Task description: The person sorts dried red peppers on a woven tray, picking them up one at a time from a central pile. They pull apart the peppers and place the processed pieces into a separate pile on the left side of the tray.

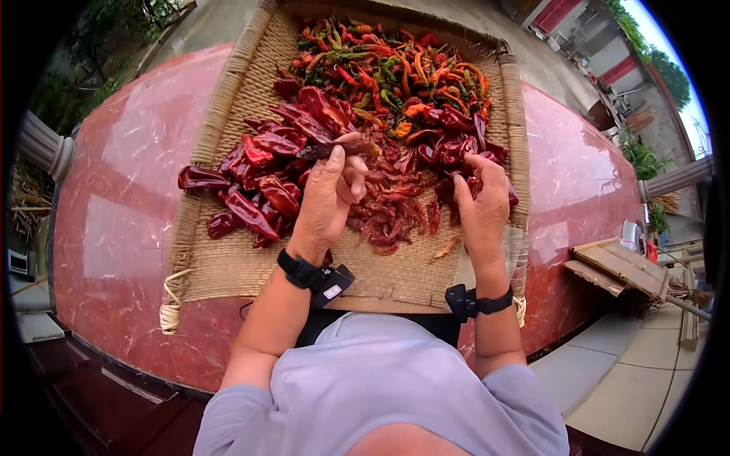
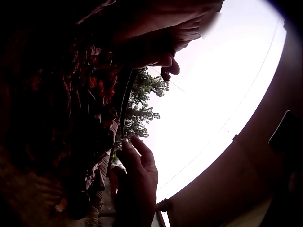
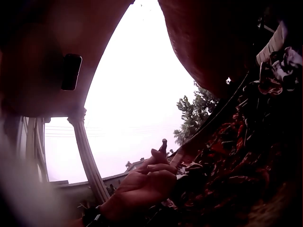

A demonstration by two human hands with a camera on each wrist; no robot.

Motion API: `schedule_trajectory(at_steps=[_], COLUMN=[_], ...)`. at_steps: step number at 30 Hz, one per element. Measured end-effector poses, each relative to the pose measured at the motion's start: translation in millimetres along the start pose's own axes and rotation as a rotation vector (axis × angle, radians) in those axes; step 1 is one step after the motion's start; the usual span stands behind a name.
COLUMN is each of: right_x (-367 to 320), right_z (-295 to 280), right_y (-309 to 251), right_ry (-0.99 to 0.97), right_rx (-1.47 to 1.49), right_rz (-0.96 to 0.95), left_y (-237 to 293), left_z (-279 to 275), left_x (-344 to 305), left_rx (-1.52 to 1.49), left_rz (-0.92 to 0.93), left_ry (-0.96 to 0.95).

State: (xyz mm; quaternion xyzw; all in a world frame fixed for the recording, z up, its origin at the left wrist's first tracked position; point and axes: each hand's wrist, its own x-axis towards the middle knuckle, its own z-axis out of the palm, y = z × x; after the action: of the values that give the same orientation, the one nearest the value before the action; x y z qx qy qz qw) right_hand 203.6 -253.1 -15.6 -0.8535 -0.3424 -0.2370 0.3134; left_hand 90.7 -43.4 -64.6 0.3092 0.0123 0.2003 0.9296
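Note:
My left hand [image 1: 325,199] pinches a dark red dried chili pepper [image 1: 312,151] between thumb and fingers, above the middle of a woven tray [image 1: 217,272]. The pepper's stem end [image 3: 164,145] pokes up past the fingers in the right wrist view. To the left and beyond this hand lies a heap of large glossy red peppers [image 1: 251,214]. My right hand [image 1: 487,216] hovers by a smaller pile of dark red peppers [image 1: 449,148], thumb and forefinger apart and loosely bent, nothing visible between them. Between the hands are shrivelled small red peppers [image 1: 388,216].
Thin red, orange and green chilies [image 1: 395,64] cover the tray's far end. A clear plastic sheet [image 1: 515,254] lies at the near right edge. Red polished stone floor [image 1: 122,251] surrounds the tray; a wooden board [image 1: 620,266] stands at the right.

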Motion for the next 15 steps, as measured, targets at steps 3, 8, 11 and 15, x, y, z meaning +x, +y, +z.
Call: schedule_trajectory(at_steps=[3,8,11,15], right_x=[7.9,8.1,9.1,9.8], right_z=[0.3,14.9,16.8,8.8], right_y=[16.5,35.2,38.7,43.3], right_ry=[0.011,-0.02,0.054,0.13], right_rx=[-0.186,-0.343,-0.323,-0.232], right_rz=[0.004,-0.015,-0.008,0.09], left_y=[1.2,-2.1,1.4,3.5], left_z=[-2.7,-17.6,-9.2,-4.3], left_x=[0.0,2.1,1.0,0.8], left_rx=[-0.103,-0.238,-0.243,-0.134], left_rz=[0.077,0.005,-0.062,0.022], left_ry=[0.01,-0.092,-0.042,0.017])
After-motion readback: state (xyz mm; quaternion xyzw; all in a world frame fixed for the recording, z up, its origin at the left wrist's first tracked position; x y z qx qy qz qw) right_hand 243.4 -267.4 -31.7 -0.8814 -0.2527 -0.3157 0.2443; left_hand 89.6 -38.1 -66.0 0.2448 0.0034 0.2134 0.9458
